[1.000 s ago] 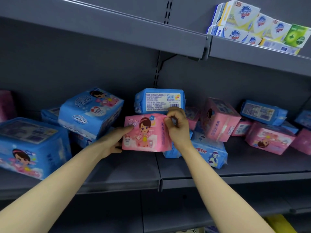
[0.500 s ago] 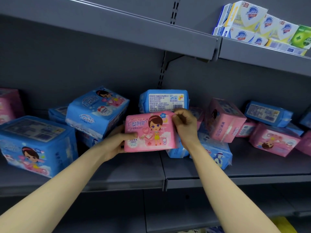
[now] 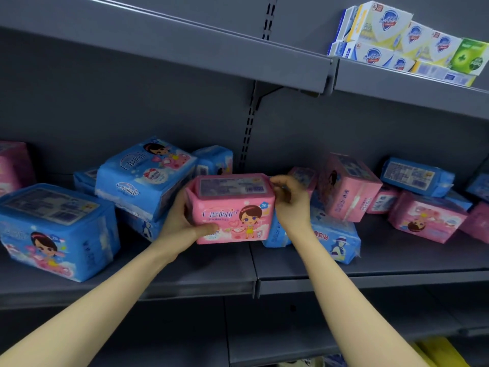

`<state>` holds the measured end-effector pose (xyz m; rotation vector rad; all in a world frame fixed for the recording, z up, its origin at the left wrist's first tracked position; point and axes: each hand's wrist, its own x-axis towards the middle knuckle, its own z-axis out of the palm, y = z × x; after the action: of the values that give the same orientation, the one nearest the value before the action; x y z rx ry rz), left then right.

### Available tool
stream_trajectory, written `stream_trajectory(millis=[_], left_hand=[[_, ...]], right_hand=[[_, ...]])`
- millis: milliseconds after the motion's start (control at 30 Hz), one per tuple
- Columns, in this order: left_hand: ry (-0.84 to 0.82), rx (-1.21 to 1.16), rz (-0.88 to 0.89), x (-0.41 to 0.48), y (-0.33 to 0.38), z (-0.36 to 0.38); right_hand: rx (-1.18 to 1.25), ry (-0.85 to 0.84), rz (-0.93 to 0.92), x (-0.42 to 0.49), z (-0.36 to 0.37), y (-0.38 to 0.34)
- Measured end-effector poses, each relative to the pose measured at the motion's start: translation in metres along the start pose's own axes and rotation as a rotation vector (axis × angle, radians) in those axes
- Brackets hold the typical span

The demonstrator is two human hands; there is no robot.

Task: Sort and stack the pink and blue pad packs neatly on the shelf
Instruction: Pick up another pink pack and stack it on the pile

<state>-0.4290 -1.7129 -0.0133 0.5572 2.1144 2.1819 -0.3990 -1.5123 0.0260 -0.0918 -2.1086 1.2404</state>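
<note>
Head view: a pink pad pack [image 3: 232, 209] is held upright just above the shelf [image 3: 185, 282] front, at the frame's centre. It is clasped at its 9 o'clock end by the left hand [image 3: 182, 223], thumb pressed on the printed face, and pinched at its upper 3 o'clock corner by the right hand [image 3: 289, 201]. The pack appears light, soft and film-wrapped, so it is judged slippery and best gripped by its two short ends. Farther back, blue packs [image 3: 145, 173] are heaped at 10 o'clock, and mixed pink packs [image 3: 349, 186] lie tumbled at 2 o'clock.
</note>
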Motion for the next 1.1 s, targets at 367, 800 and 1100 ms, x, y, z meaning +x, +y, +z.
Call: stream_trajectory(millis=[367, 800, 1100], left_hand=[[0.024, 0.113, 0.083, -0.009, 0.001, 0.003], [-0.072, 0.266, 0.018, -0.017, 0.017, -0.007], [-0.111, 0.601, -0.002, -0.042, 0.031, -0.018]], right_hand=[[0.235, -0.045, 0.015, -0.016, -0.012, -0.001], [-0.282, -0.395, -0.120, -0.034, -0.029, -0.028], [-0.415, -0.496, -0.075, -0.056, -0.015, -0.040]])
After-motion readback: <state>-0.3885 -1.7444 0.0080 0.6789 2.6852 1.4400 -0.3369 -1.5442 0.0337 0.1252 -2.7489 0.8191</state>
